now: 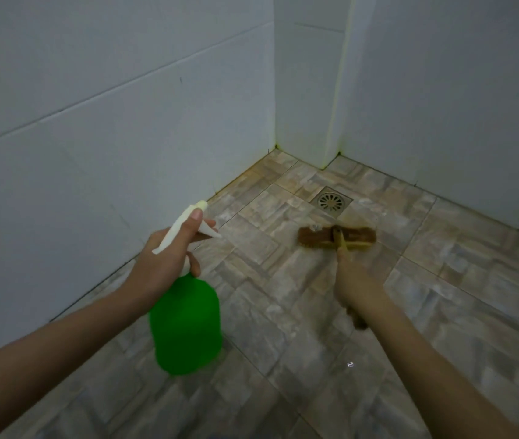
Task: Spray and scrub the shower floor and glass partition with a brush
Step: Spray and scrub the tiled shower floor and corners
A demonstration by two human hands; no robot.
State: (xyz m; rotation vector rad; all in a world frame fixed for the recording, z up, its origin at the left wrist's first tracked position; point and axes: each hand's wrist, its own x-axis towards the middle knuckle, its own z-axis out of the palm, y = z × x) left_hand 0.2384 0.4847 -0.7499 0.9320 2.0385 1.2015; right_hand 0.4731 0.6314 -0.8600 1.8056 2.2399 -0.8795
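Note:
My left hand (169,258) grips the white trigger head of a green spray bottle (185,324), held above the shower floor (283,296) with the nozzle pointing toward the corner. One finger lies along the top of the sprayer. My right hand (354,286) grips the handle of a brown scrub brush (337,237). The brush head rests on the brownish floor tiles just in front of the round metal drain (331,201). No glass partition is in view.
White tiled walls (109,122) close in the left and back sides and meet in a corner with a narrow boxed column (334,90). Yellowish staining runs along the floor edge near the corner. More tiled floor extends to the right and toward me.

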